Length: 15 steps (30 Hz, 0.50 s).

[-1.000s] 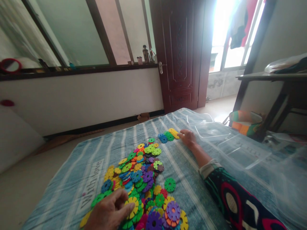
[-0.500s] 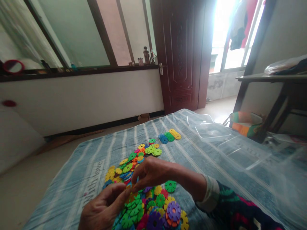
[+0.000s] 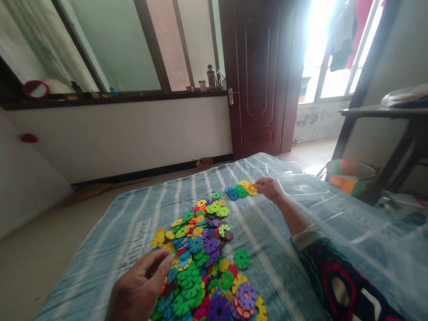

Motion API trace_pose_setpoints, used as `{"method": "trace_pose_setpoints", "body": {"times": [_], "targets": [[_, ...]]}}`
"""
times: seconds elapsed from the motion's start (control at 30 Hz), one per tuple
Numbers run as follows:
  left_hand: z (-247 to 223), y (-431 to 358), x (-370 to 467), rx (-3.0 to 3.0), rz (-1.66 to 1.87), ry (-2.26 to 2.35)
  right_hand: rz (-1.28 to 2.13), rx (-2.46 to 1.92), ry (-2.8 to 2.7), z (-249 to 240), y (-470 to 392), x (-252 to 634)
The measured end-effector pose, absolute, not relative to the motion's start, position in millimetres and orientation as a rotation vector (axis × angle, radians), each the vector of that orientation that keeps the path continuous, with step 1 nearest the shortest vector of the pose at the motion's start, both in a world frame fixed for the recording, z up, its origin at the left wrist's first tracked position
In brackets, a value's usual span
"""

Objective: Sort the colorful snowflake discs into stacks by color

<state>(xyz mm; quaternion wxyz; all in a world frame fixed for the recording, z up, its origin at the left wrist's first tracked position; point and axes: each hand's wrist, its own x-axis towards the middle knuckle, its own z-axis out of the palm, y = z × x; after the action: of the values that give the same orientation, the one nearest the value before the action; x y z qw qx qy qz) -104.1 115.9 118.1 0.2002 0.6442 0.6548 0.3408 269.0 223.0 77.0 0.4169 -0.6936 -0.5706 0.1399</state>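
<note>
Colourful notched discs point(image 3: 195, 244) lie in a long heap on the striped bed cover point(image 3: 267, 249). Beyond the heap sits a short row of blue, green and yellow discs point(image 3: 240, 191). My right hand point(image 3: 269, 188) is at the yellow end of that row, its fingers closed together; what they hold is too small to make out. My left hand point(image 3: 142, 281) hovers at the heap's left side, thumb and forefinger close together, and nothing clear shows between them. A single green disc point(image 3: 241, 259) lies to the right of the heap.
Clear plastic boxes point(image 3: 299, 185) stand along the right side of the bed. Past them are an orange and green bag point(image 3: 349, 176) and a dark table point(image 3: 384, 111). A dark red door point(image 3: 257, 80) stands behind the bed.
My right hand has left my left hand over the heap and reached forward and right to the row of discs. The view has turned slightly left.
</note>
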Motion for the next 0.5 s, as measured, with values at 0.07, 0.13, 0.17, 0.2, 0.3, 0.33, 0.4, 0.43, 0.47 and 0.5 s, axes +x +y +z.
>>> {"method": "trace_pose_setpoints", "body": {"times": [0.07,0.13,0.17,0.2,0.3,0.33,0.4,0.43,0.47,0.5], "targets": [[116,121,-112,1.907,0.878,1.891,0.313,-1.838,-1.428,65,224,282],[117,124,-119,1.993,0.791,1.939,0.295,-1.879,-1.436,57,224,285],[118,125,-121,2.019,0.758,1.959,0.288,-1.890,-1.441,54,225,284],[119,126,-123,2.034,0.736,1.975,0.276,-1.903,-1.448,52,225,283],[120,126,-126,2.060,0.695,1.989,0.226,-1.946,-1.465,49,228,278],[120,125,-126,2.068,0.688,1.987,0.209,-1.962,-1.468,48,229,277],[118,125,-125,2.087,0.683,1.973,0.176,-2.001,-1.466,46,231,276],[116,125,-124,2.095,0.684,1.965,0.160,-2.022,-1.462,45,232,276],[115,126,-124,2.100,0.691,1.960,0.139,-2.045,-1.454,44,232,275],[113,126,-124,2.105,0.698,1.954,0.120,-2.066,-1.446,43,232,275]]}}
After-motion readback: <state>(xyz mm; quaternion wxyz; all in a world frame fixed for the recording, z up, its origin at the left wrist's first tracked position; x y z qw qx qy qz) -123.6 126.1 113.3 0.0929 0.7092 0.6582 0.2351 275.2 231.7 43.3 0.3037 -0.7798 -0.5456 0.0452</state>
